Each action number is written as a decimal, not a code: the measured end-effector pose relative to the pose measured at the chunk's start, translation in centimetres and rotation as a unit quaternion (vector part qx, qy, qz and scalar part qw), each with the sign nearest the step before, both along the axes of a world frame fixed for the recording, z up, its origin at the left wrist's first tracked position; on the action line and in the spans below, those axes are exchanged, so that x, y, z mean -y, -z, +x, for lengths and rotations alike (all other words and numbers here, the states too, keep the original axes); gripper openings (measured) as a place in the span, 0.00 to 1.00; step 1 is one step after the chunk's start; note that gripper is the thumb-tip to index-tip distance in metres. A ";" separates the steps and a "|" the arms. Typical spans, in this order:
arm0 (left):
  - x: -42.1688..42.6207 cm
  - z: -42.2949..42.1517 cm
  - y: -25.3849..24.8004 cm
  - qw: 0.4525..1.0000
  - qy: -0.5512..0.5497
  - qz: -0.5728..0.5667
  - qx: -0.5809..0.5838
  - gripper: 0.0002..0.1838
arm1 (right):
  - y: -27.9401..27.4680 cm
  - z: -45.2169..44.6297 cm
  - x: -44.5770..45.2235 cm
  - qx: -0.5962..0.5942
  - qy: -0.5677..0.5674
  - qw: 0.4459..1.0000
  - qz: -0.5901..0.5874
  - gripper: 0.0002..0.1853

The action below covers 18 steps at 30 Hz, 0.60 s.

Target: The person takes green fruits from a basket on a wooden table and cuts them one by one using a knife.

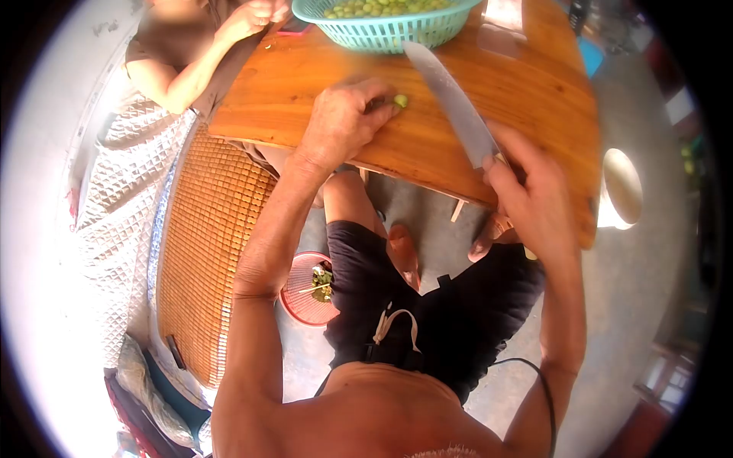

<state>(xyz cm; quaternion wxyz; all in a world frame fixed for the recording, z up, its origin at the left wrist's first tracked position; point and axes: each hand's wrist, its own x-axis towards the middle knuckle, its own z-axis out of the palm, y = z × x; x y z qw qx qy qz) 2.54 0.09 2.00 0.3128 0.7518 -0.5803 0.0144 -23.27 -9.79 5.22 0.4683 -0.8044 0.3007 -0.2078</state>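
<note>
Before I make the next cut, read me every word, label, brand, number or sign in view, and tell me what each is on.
None: no text can be read anywhere in this view.
Knife blade: no legible lettering.
Teal basket and wooden table: no legible lettering.
Faint marks on the wall: too blurred to tell whether they are writing.

Looks like smooth, glossy wood across the table (550,107), shiny metal along the knife blade (454,99), plastic round the basket (382,34), matt cloth over the shorts (485,309).
</note>
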 end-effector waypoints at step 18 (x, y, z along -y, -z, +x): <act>0.3 -0.4 0.7 0.998 0.005 -0.058 -0.001 0.10 | -0.1 2.7 -0.3 -0.030 -0.030 0.993 -0.111 0.21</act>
